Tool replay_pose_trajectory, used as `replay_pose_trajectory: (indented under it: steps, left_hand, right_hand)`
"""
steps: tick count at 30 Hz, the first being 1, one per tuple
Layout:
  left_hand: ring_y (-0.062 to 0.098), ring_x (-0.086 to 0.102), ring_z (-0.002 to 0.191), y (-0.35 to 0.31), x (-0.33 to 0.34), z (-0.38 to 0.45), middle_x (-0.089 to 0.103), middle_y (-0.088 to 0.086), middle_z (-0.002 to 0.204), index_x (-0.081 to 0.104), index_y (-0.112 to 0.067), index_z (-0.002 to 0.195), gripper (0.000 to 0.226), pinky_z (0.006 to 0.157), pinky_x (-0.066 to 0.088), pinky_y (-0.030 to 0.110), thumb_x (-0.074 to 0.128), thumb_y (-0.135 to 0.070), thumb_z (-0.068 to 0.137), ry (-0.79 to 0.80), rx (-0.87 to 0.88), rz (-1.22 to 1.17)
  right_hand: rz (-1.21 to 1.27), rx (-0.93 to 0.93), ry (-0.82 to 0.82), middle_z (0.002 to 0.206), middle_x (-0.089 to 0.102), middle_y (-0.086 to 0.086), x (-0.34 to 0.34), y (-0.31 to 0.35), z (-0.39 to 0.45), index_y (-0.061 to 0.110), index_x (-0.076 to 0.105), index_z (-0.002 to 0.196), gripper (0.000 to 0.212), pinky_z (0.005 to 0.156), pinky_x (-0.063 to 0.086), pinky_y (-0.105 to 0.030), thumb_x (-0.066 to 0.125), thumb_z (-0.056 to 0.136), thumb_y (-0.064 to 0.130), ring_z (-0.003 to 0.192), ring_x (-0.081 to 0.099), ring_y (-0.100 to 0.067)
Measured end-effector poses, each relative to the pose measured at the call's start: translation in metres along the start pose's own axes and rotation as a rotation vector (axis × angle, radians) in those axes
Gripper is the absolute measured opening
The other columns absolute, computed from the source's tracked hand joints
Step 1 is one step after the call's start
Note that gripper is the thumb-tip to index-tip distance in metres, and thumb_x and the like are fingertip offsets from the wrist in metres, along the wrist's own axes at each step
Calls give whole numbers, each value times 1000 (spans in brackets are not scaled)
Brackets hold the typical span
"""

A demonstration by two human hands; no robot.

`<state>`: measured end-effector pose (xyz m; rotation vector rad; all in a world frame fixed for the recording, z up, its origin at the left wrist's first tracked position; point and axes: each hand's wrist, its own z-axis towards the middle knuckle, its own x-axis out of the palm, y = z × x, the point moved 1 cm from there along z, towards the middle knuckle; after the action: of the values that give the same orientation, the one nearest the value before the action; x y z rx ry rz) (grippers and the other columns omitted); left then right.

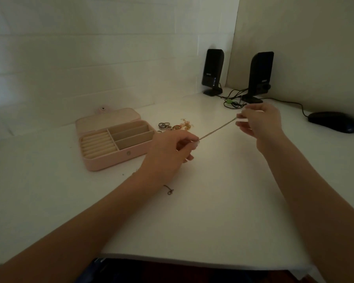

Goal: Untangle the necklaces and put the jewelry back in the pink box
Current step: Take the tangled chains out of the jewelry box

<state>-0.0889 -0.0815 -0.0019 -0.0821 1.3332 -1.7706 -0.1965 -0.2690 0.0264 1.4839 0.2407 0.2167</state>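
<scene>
Fingers of left hand (pixel 172 148) and right hand (pixel 258 123) pinch a taut necklace (pixel 218 129) between them.

Dim corner desk against pale walls

A white desk (pixel 213 211) meets a white brick wall (pixel 90 58) and a plain beige panel (pixel 305 37).

We sit at a home desk: a white desktop (pixel 213 201) set in a painted-brick corner, with two black computer speakers (pixel 212 71) and a mouse (pixel 333 121).
</scene>
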Motion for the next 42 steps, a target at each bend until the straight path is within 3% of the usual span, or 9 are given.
replay_pose_trajectory:
  steps: [6, 10, 15, 21, 24, 28, 33, 38, 42]
  left_hand:
    - [5, 58, 72, 4, 1, -4, 71, -6, 90, 73, -19, 95, 16, 72, 41, 11, 66, -12, 84, 15, 218, 434]
    - [19, 61, 101, 5, 2, -6, 69, 5, 110, 70, -15, 110, 28, 90, 43, 24, 52, -5, 91, 129, 232, 536]
    - [24, 55, 116, 1, -1, -12, 65, 7, 120, 65, -15, 119, 39, 98, 41, 34, 41, -6, 90, 182, 246, 637]
    - [21, 66, 86, 2, -8, -18, 73, 0, 90, 74, -18, 93, 41, 74, 53, 35, 36, -31, 84, 152, 284, 715]
    - [23, 61, 94, 1, -5, -16, 70, 6, 96, 68, -12, 97, 61, 79, 50, 40, 20, -44, 76, 250, 258, 755]
    - [13, 36, 134, 2, -2, -18, 45, -2, 143, 47, -20, 136, 68, 108, 31, 31, 17, -56, 86, 389, 228, 791]
    - [13, 33, 137, 3, -5, -15, 41, 0, 146, 41, -19, 140, 76, 111, 28, 33, 7, -61, 86, 303, 178, 839]
    - [12, 18, 143, 11, -4, -9, 24, 4, 155, 31, -13, 145, 69, 115, 21, 35, 11, -55, 94, 374, 38, 890]
    - [12, 5, 145, 12, -1, -8, 8, 3, 158, 15, -14, 149, 69, 118, 8, 33, 13, -55, 94, 408, -27, 826]
  right_hand:
    - [-359, -204, -102, 93, 69, -4, -3, -28, 13, 20, 55, 96, 11, 65, 48, -23, 60, 88, 15, 82, 65, -15]
    - [-512, -239, -97, 88, 64, 2, -6, -37, 19, 23, 58, 94, 9, 91, 47, -41, 62, 87, 18, 94, 63, -19]
    - [-568, -197, -82, 98, 69, -4, -12, -42, 29, 19, 63, 100, 11, 80, 42, -26, 62, 89, 19, 90, 60, -15]
    - [-863, -268, -52, 115, 64, -7, -11, -35, 26, 16, 63, 113, 25, 94, 43, -37, 46, 96, 14, 106, 57, -25]
    - [-1114, -307, 73, 110, 64, -9, -1, -31, 16, 12, 64, 112, 29, 95, 43, -42, 41, 99, 25, 103, 57, -27]
    - [-1295, -270, 264, 141, 43, -9, 1, -39, 14, 10, 40, 137, 45, 112, 22, -51, 26, 102, 36, 132, 37, -27]
    - [-1293, -222, 279, 160, 10, 1, -2, -44, 21, 16, 18, 150, 53, 114, 5, -59, 20, 102, 38, 147, 6, -20]
    - [-1346, -245, 290, 150, 30, -8, 0, -36, 10, 13, 27, 145, 45, 113, 7, -59, 19, 103, 27, 140, 27, -25]
    - [-1297, -208, 292, 157, 20, -6, 1, -38, 12, 14, 24, 148, 48, 113, 5, -60, 19, 103, 32, 144, 19, -23]
